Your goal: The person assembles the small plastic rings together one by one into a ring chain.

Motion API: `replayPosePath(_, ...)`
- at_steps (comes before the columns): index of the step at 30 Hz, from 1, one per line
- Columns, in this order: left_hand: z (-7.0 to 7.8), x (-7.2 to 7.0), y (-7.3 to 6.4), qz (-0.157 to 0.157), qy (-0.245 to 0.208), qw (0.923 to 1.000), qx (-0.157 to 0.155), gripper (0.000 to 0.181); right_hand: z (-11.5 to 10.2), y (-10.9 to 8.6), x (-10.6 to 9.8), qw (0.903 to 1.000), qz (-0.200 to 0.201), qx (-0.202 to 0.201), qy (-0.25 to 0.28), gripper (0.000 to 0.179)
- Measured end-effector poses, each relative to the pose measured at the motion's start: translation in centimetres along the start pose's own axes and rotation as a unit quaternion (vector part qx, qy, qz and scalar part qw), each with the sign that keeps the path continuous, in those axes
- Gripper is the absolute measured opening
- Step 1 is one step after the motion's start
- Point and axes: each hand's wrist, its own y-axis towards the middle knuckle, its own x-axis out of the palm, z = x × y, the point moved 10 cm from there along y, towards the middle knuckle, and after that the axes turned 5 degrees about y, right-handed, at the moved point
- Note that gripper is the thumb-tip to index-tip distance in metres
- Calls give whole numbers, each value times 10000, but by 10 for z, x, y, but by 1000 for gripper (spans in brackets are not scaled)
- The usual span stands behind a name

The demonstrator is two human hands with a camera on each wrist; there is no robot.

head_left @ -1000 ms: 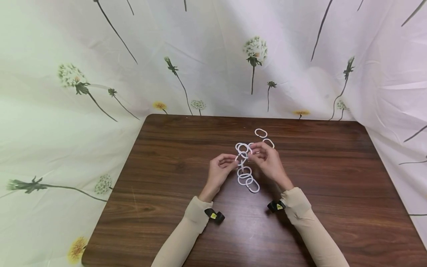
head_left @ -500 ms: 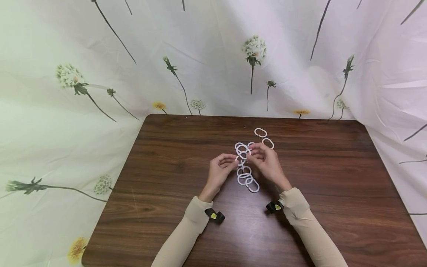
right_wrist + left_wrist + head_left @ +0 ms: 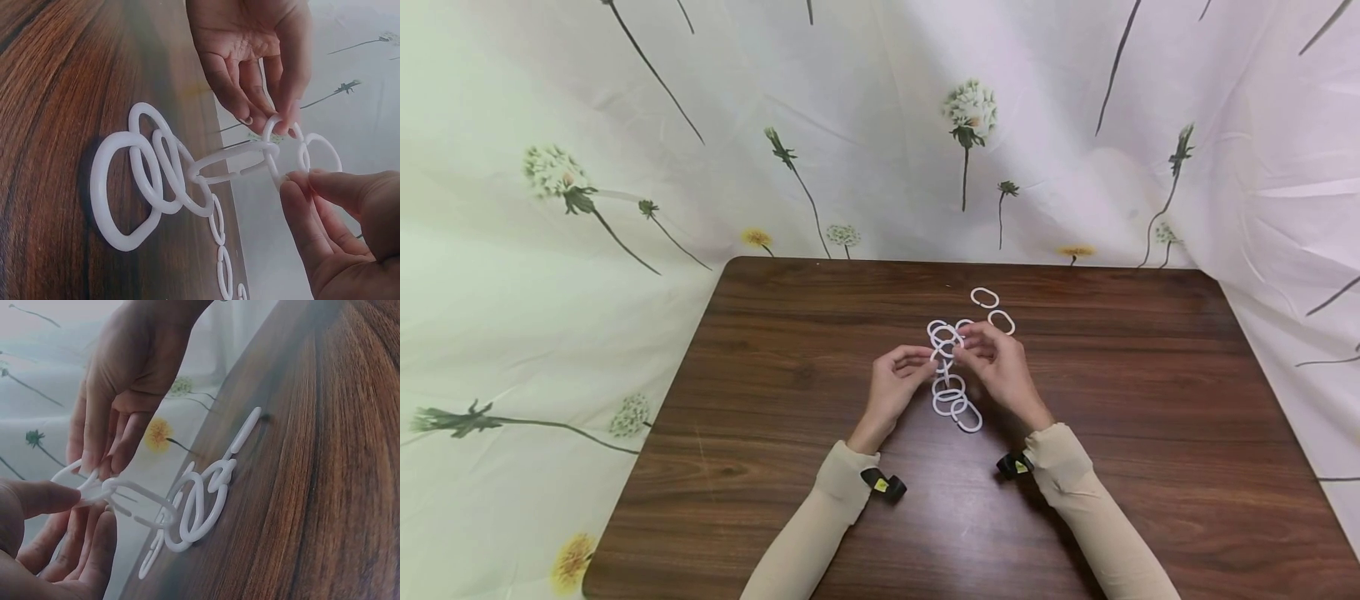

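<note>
In the head view, my left hand point(image 3: 897, 389) and right hand point(image 3: 1002, 368) face each other over the middle of the table. Thumb and fingers of the left pinch a white oval plastic curtain ring point(image 3: 270, 164), from which a second ring point(image 3: 231, 160) slopes to the table. My right hand pinches a neighbouring ring point(image 3: 334, 149), its lower part hidden by fingertips. Several interlinked rings point(image 3: 199, 509) lie below, running toward me from between the hands and ending in an angled ring point(image 3: 972, 430). Small gaps show in some rings.
Beyond the right hand lie two more white rings, a far one point(image 3: 995, 294) and a nearer one point(image 3: 1012, 324). The dark wooden table point(image 3: 775, 350) meets a flower-printed cloth point(image 3: 880, 150) along its back edge. Both wrists carry black straps.
Since one second ago, the right hand has shifted slightly left, and the rings between the hands have tilted a little. Both hands keep their pinch.
</note>
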Motion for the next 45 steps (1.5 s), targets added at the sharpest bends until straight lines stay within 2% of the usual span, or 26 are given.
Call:
replayPosePath(18,-1,2,1,50,-140,9998,-136,24,-4,-4,4,9987,274,71,-416,30)
replayPosePath(25,2,1,1,25,-224,9997,-2,24,-5,-5,5,9991,265,-32,-339,28)
replayPosePath(32,0,-1,1,80,-264,9996,-32,24,-4,-4,8,9990,216,-52,-383,26)
replayPosePath(40,6,5,2,-10,56,9998,208,24,-3,-5,15,9989,4,-118,-458,26)
replayPosePath(45,7,4,1,87,-136,9997,191,24,-2,-6,15,9993,54,-158,-344,26)
